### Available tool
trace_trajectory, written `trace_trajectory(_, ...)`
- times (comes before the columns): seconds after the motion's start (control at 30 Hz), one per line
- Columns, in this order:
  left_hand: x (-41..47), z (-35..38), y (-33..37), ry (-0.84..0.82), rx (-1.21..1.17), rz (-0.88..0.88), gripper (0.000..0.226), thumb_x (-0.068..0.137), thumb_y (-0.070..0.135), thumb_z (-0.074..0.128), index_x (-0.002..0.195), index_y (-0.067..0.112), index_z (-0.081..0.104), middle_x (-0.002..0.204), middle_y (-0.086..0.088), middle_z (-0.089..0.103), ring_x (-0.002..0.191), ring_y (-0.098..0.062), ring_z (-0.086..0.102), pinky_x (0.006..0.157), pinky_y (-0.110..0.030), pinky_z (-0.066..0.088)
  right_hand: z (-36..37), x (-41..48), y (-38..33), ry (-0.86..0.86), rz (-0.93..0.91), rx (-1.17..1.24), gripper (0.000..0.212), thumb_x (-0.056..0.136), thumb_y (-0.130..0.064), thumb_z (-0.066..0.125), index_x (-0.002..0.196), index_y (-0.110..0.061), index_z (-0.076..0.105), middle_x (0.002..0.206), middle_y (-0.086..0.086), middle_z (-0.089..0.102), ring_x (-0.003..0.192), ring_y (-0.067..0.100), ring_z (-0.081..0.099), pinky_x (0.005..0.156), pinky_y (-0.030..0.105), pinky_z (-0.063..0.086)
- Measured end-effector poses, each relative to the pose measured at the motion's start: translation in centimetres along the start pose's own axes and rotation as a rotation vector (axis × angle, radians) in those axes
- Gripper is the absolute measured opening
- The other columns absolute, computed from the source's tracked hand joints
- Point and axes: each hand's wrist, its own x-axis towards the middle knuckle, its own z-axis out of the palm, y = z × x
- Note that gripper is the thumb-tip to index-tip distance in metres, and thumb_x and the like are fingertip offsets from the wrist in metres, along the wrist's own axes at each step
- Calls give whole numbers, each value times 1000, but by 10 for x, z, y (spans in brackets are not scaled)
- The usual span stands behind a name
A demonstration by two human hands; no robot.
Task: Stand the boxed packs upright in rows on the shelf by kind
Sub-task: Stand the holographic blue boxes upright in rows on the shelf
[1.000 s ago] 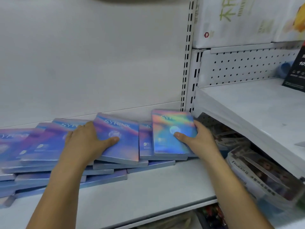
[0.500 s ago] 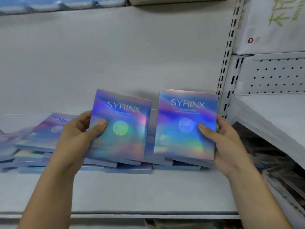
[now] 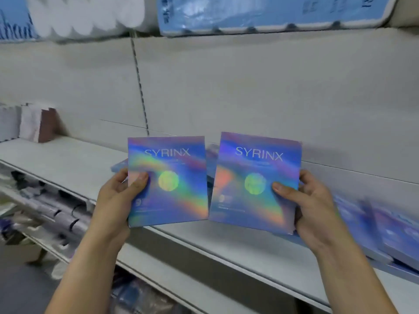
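Two flat holographic blue boxes marked SYRINX are held upright, side by side, above the white shelf (image 3: 68,159). My left hand (image 3: 120,198) grips the left box (image 3: 172,196) by its left edge, thumb on the front. My right hand (image 3: 310,209) grips the right box (image 3: 249,200) by its right edge in the same way. More boxes of this kind (image 3: 374,232) lie flat in a blurred pile on the shelf at the right. Another flat box (image 3: 119,165) peeks out behind the left one.
Pale and brown packs (image 3: 38,124) stand at the shelf's far left. Toilet-paper packs (image 3: 260,12) fill the shelf above. A lower shelf (image 3: 52,211) at the left holds dark and white goods. A slotted upright (image 3: 139,85) runs down the back wall.
Both hands have lifted one box each off the flat pile and tipped them upright. The view has swung left, so the pile now lies at the right.
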Motion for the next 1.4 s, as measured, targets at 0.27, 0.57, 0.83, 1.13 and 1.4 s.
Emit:
trace_trajectory(0.27,43,-187,40,101,1,6,29,78,26,75,107,20,78,105,-9,80,81,-20,78,64,-33,63,173,17,91,-72,28,17,49,69,-8,80,117,-11,68,117,13,76,98,29,76,79,43,64)
trace_trajectory(0.57,94,-320,50,230,-43,-21,38,79,24,74,116,15,73,112,-14,78,86,-24,78,70,-39,65,317,58,155,-144,76,27,44,72,-5,77,115,-10,72,114,11,77,93,26,77,72,36,63)
trace_trajectory(0.83,163,-407,57,330,24,-12,32,78,25,76,110,19,77,112,-14,78,86,-24,78,72,-41,65,420,132,217,-214,89,60,42,69,-9,78,110,-17,74,109,9,79,87,24,78,68,36,64)
trace_trajectory(1.13,247,-499,75,373,65,15,29,80,21,74,109,17,76,112,-14,78,86,-23,77,74,-40,65,518,194,273,-234,164,57,45,66,-12,80,110,-20,74,106,11,79,83,28,77,66,37,63)
trace_trajectory(1.4,333,-586,60,244,-1,-48,34,78,22,76,112,17,74,111,-15,78,85,-27,79,65,-39,64,592,219,307,-93,114,-10,43,62,-15,81,104,-23,75,102,9,80,78,27,77,59,39,62)
